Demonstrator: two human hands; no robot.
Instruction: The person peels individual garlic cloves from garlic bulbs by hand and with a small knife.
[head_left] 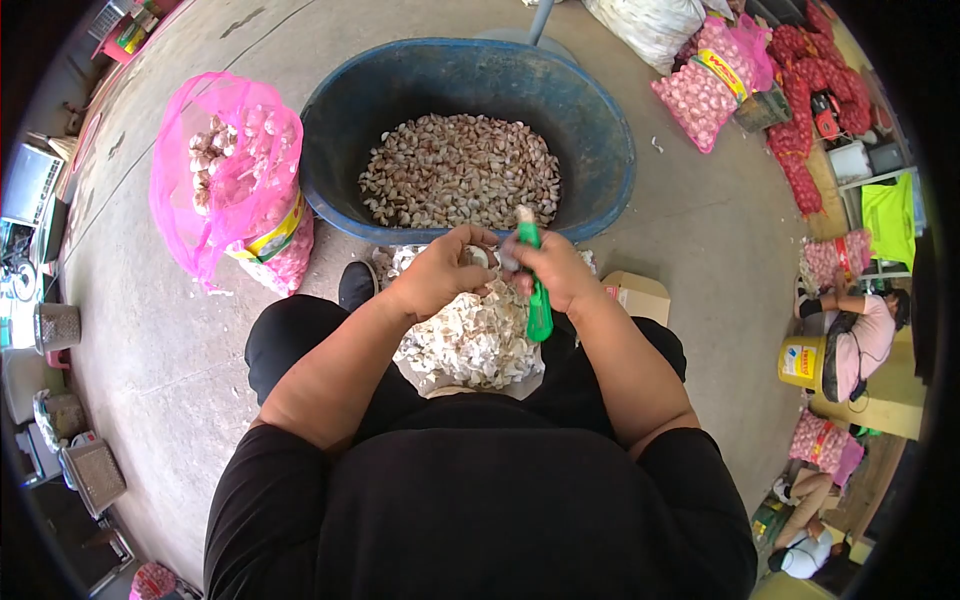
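Observation:
My right hand [556, 268] is closed around a green-handled cutter [539, 310]. The cutter is held upright, with a small pale tip showing above the fingers. Something greyish covers part of that hand's fingertips. My left hand [438, 272] is beside it, fingers curled together; what they hold, if anything, is too small to make out. Below both hands, a heap of papery garlic skins [470, 340] lies between my knees. Just beyond them stands a large blue tub [330, 150] with many loose garlic cloves [460, 170] in its bottom.
Left of the tub stands an opened pink mesh sack of garlic [235, 180]. A cardboard box [640, 295] sits by my right knee. More garlic sacks [705, 85] lie at the back right. Along the right side, a person in pink [865, 345] sits near a yellow bucket [800, 360].

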